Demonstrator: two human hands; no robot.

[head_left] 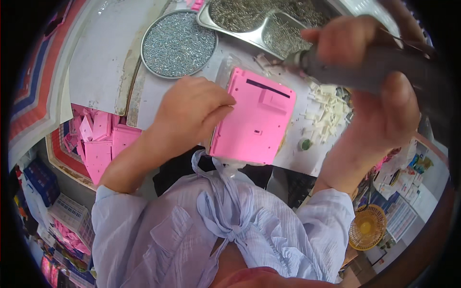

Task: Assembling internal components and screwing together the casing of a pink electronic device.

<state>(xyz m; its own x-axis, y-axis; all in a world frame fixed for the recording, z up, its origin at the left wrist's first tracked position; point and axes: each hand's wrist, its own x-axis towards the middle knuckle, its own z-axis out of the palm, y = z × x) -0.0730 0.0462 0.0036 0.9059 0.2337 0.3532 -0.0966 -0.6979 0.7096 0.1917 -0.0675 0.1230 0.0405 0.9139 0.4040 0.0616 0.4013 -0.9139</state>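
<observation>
A pink plastic housing panel (pixel 247 120) lies in front of me, with a black strip, a raised rectangular block and several small holes. At its left edge my left hand (pixel 189 110) is closed in a pinch, thumb against forefinger. Whatever sits between those fingertips is too small to make out. My right hand (pixel 377 108) grips a dark grey electric screwdriver (pixel 357 69), somewhat blurred, held above the table to the right of the panel. The driver's tip points left, apart from the panel's upper right corner.
A round metal tray (pixel 180 44) of silvery screws stands beyond my left hand. Behind the panel is a steel tray (pixel 257 37) with compartments of small metal parts. White plastic pieces (pixel 329 108) lie scattered at right. More pink panels (pixel 103 139) fill a box at left.
</observation>
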